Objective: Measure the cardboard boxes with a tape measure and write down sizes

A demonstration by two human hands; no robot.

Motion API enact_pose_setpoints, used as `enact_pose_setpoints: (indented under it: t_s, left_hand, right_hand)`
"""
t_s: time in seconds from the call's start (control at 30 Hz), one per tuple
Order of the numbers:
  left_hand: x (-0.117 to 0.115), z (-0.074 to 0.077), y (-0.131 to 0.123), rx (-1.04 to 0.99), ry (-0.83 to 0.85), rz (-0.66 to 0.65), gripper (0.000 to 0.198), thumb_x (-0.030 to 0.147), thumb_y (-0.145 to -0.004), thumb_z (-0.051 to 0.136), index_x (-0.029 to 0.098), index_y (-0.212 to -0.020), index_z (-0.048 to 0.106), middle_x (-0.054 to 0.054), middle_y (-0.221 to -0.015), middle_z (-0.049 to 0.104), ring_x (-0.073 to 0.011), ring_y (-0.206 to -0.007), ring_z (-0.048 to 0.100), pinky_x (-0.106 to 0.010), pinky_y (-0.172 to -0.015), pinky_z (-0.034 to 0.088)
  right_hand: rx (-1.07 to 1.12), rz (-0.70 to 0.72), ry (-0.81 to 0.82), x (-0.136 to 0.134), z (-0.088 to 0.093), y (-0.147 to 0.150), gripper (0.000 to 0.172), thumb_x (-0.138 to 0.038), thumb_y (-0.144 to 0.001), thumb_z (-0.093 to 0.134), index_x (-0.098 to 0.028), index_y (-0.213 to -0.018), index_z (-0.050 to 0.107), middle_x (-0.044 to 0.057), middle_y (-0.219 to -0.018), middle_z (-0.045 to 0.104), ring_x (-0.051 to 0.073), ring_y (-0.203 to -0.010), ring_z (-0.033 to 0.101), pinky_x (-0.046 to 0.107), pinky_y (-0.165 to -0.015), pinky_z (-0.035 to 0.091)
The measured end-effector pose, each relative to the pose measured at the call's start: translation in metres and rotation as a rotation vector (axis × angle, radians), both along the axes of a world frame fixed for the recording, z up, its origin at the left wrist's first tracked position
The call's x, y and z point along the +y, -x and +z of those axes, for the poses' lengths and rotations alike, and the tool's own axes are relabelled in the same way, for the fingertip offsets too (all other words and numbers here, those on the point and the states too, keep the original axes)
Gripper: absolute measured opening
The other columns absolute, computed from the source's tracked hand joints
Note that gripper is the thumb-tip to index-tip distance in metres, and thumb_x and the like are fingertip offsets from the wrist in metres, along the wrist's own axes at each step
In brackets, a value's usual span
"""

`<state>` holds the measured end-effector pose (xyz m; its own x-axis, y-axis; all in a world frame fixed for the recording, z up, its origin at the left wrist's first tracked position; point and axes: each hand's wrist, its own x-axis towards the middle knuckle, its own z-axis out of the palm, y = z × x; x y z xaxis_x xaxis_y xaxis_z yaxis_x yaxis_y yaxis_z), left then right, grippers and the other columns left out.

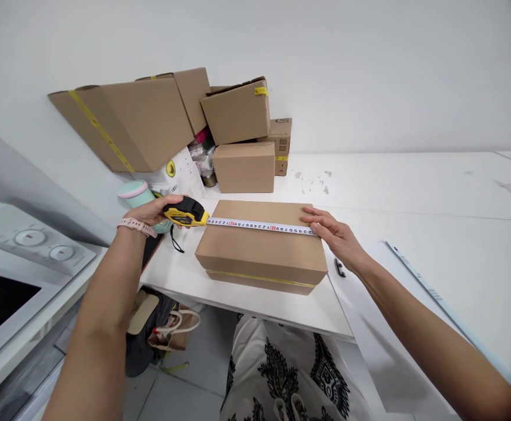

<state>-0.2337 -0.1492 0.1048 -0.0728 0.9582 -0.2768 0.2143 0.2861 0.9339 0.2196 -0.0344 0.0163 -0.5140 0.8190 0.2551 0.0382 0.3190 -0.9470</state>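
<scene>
A closed cardboard box lies on the white table in front of me, with a yellow line along its near side. My left hand grips a yellow and black tape measure just beyond the box's left edge. Its white blade stretches across the top of the box to the right. At the right edge, the fingers of my right hand press the blade's far end against the box; the tip itself is hidden under them. A black wrist strap hangs by the tape measure.
Several cardboard boxes are stacked against the wall. A mint cup with a pink lid stands behind my left hand. A small black object and a white sheet lie right of the box. A microwave is at far left.
</scene>
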Motion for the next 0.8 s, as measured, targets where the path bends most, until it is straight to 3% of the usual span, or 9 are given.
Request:
enact_pose_setpoints:
  t_s: [0.13, 0.23, 0.33, 0.4, 0.47, 0.67, 0.73, 0.8]
  left_hand:
    - [-0.002, 0.002, -0.003, -0.002, -0.006, 0.016, 0.046, 0.049, -0.086, 0.062, 0.01, -0.108, 0.072, -0.011, -0.09, 0.079, -0.0255, -0.075, 0.072, -0.034, -0.064, 0.057]
    - [-0.002, 0.004, -0.005, 0.031, -0.005, 0.034, 0.044, 0.051, -0.076, 0.07, 0.013, -0.099, 0.075, -0.012, -0.087, 0.078, -0.0284, -0.073, 0.072, -0.034, -0.059, 0.058]
    - [-0.006, 0.009, -0.01, 0.09, -0.035, 0.012, 0.043, 0.051, -0.074, 0.072, 0.016, -0.1, 0.074, -0.01, -0.09, 0.078, -0.028, -0.076, 0.072, -0.033, -0.061, 0.059]
    - [-0.013, 0.014, -0.017, 0.131, -0.067, -0.032, 0.044, 0.052, -0.076, 0.071, 0.016, -0.102, 0.073, -0.01, -0.094, 0.077, -0.0274, -0.079, 0.071, -0.033, -0.065, 0.059]
    - [-0.022, 0.023, -0.028, 0.17, -0.092, -0.066, 0.047, 0.053, -0.078, 0.069, 0.015, -0.106, 0.072, -0.011, -0.099, 0.076, -0.0275, -0.083, 0.071, -0.033, -0.069, 0.059]
    - [-0.074, 0.056, -0.071, 0.197, -0.111, 0.006, 0.051, 0.054, -0.077, 0.071, 0.024, -0.118, 0.068, -0.009, -0.105, 0.073, -0.0246, -0.081, 0.07, -0.027, -0.065, 0.057]
    - [-0.102, 0.054, -0.09, 0.132, -0.058, 0.004, 0.06, 0.058, -0.077, 0.069, 0.03, -0.13, 0.062, -0.009, -0.113, 0.072, -0.0261, -0.079, 0.069, -0.03, -0.062, 0.057]
    - [-0.132, 0.038, -0.115, 0.055, -0.064, -0.033, 0.069, 0.06, -0.073, 0.072, 0.039, -0.137, 0.055, -0.006, -0.12, 0.069, -0.0283, -0.091, 0.068, -0.03, -0.067, 0.057]
  right_hand:
    - [-0.008, -0.003, -0.009, -0.004, 0.001, 0.001, 0.029, -0.052, -0.091, 0.06, -0.034, -0.108, 0.074, 0.001, -0.151, 0.048, 0.027, -0.146, 0.035, 0.048, -0.118, 0.031]
    - [-0.048, -0.124, -0.021, -0.009, 0.004, 0.0, 0.035, -0.056, -0.087, 0.062, -0.031, -0.11, 0.07, 0.004, -0.149, 0.05, 0.029, -0.136, 0.047, 0.048, -0.108, 0.043]
    - [-0.178, -0.277, 0.051, -0.015, 0.01, -0.002, 0.043, -0.062, -0.081, 0.066, -0.026, -0.104, 0.063, 0.009, -0.113, 0.069, 0.028, -0.101, 0.065, 0.046, -0.085, 0.053]
    - [-0.238, -0.258, 0.137, -0.017, 0.016, -0.003, 0.043, -0.063, -0.081, 0.065, -0.024, -0.098, 0.058, 0.006, -0.086, 0.071, 0.023, -0.079, 0.065, 0.042, -0.075, 0.053]
    - [-0.227, -0.206, 0.198, -0.019, 0.022, -0.003, 0.039, -0.059, -0.083, 0.066, -0.023, -0.096, 0.055, 0.003, -0.073, 0.067, 0.019, -0.067, 0.062, 0.037, -0.068, 0.052]
    - [-0.118, -0.204, 0.202, -0.013, 0.051, -0.011, 0.027, -0.045, -0.081, 0.069, -0.02, -0.077, 0.06, 0.001, -0.063, 0.058, 0.012, -0.058, 0.051, 0.028, -0.057, 0.045]
    - [-0.077, -0.244, 0.125, -0.006, 0.068, -0.013, 0.028, -0.044, -0.081, 0.069, -0.019, -0.073, 0.061, 0.002, -0.065, 0.056, 0.012, -0.06, 0.049, 0.027, -0.056, 0.045]
    - [-0.045, -0.268, 0.04, 0.005, 0.085, -0.01, 0.027, -0.044, -0.082, 0.069, -0.02, -0.072, 0.062, 0.003, -0.068, 0.057, 0.013, -0.062, 0.048, 0.027, -0.056, 0.044]
